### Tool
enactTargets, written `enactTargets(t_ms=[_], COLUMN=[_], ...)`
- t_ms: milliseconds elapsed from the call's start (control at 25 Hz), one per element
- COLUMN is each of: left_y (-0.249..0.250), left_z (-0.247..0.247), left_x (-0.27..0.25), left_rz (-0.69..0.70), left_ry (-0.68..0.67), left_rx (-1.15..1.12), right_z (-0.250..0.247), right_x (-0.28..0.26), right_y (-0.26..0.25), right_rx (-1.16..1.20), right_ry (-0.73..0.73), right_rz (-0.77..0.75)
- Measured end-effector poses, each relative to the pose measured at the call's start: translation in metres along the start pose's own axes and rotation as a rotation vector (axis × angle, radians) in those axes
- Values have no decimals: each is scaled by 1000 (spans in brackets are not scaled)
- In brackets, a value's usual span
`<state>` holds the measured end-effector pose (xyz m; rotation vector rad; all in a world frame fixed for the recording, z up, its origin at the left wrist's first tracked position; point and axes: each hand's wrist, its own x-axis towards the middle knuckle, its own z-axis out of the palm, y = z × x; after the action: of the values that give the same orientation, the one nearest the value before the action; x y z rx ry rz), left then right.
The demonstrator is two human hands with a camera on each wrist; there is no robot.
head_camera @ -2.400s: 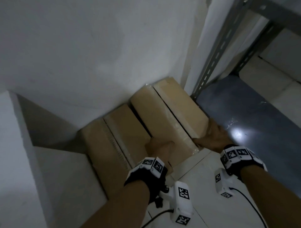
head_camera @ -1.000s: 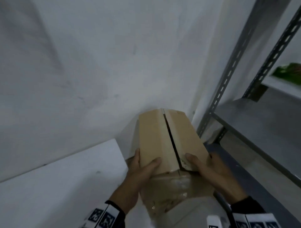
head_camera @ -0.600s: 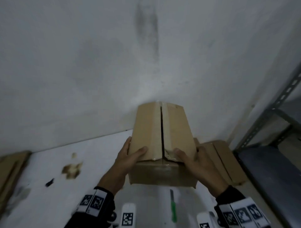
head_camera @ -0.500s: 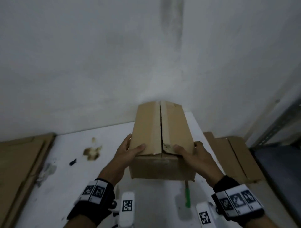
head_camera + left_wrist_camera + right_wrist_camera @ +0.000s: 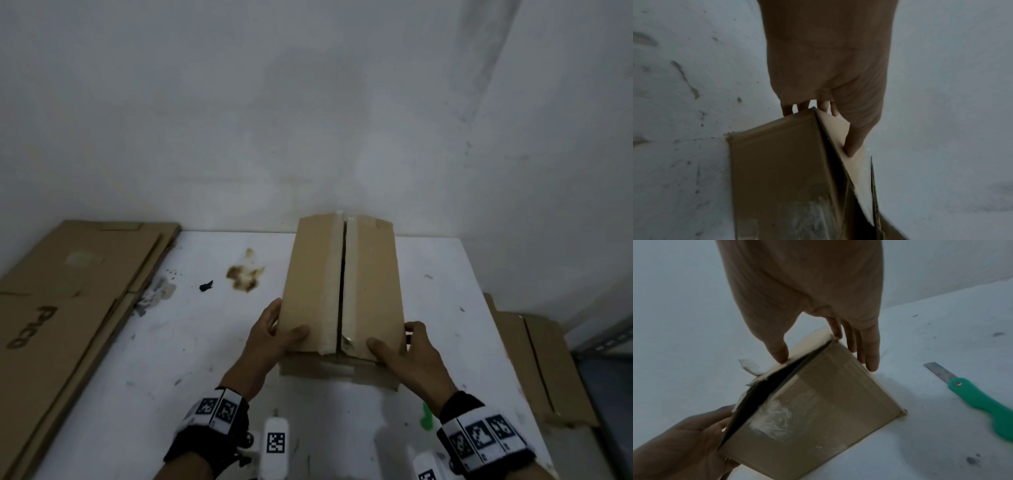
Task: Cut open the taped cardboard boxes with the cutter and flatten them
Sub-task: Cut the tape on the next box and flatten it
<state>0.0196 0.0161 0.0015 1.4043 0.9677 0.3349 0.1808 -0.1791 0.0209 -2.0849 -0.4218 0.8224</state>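
Cardboard box [image 5: 342, 287] lengthwise toward wall [image 5: 308, 102]

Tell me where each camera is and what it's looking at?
Head: worn on the head, looking down at the cardboard box on the white table; both hands show, left hand and right hand.
Left wrist: on the left wrist, looking along the left hand at the box's corner.
Right wrist: on the right wrist, looking along the right hand at the box; the green cutter lies beside it.
Shared: all three see the box.
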Motion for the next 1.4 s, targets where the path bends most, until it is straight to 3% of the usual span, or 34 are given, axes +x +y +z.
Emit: enactTargets(t_ms=[120, 320, 400, 600, 800, 920, 1120, 1280, 1400], left_y=[1, 11, 7, 13, 22, 30, 40, 25, 15], left_z=[6, 20, 22, 24, 17, 4, -5, 4, -8], left_x=[10, 33, 37, 37, 34, 34, 28, 24, 18], left_rz=[13, 59, 75, 39, 42, 55, 35, -38, 21], left_ry=[27, 39, 19, -32, -52, -33, -41, -58, -158], left_rx=[94, 503, 561, 574, 481, 371, 92, 122, 298], right_z=[-4, -6, -6, -12, -17, -24, -31, -27, -24], right_x=[8, 33, 36, 29, 22, 6, -15, -21, -23], right_y=[1, 5, 11, 10, 7, -9, -42, -69, -82], right_rx=[6, -60, -51, -21, 241, 282, 444, 248, 86], right_ry=[-6, -63, -109, -167, -223, -200, -44, 121, 116], right_rz=[10, 76, 107, 127, 244, 176, 25, -81, -108])
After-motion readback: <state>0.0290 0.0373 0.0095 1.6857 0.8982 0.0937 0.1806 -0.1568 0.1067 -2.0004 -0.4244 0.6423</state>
